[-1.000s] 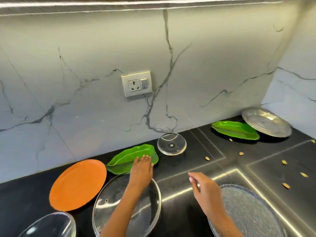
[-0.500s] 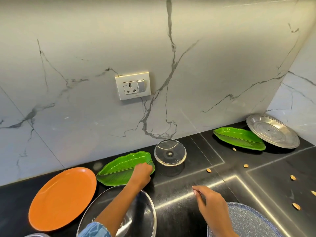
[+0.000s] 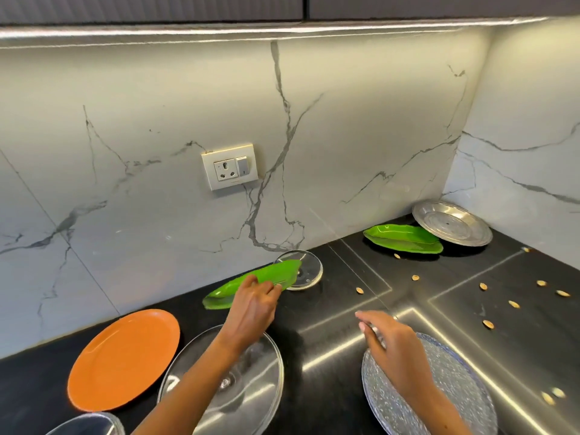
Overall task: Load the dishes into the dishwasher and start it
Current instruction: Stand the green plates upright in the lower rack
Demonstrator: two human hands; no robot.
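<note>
Near left corner: the rim of a clear glass bowl point(image 3: 84, 425) shows at the bottom edge, cut off by the frame.
Large glass lid: a big clear lid point(image 3: 251, 387) lies flat on the black countertop point(image 3: 329, 387), near centre; the left forearm crosses above it.
Speckled plate: a blue-grey speckled plate point(image 3: 455, 387) lies flat at near right, partly under the right hand.
Right hand: the right hand point(image 3: 395, 350) hovers over the far-left rim of the speckled plate, fingers loosely bent and pointing left; it grasps nothing.
Orange plate: a round orange plate point(image 3: 125, 359) lies flat at near left, just beside the large glass lid.
Left hand: the left hand point(image 3: 251, 306) pinches the near edge of the green leaf dish point(image 3: 266, 277), thumb on top and fingers curled below.
Green leaf dish: tilted, its right end raised off the counter and overlapping the small glass lid point(image 3: 309, 274) in the view; its left end is low, near the counter.
Scattered shells: small tan shells point(image 3: 488, 324) lie strewn over the right part of the countertop.
Second leaf dish: another green leaf dish point(image 3: 403, 239) lies far right, with the steel plate point(image 3: 452, 222) resting partly on it in the corner.
Wall: a marble backsplash point(image 3: 345, 136) carries a socket with switch point(image 3: 230, 167) above the lifted dish.
</note>
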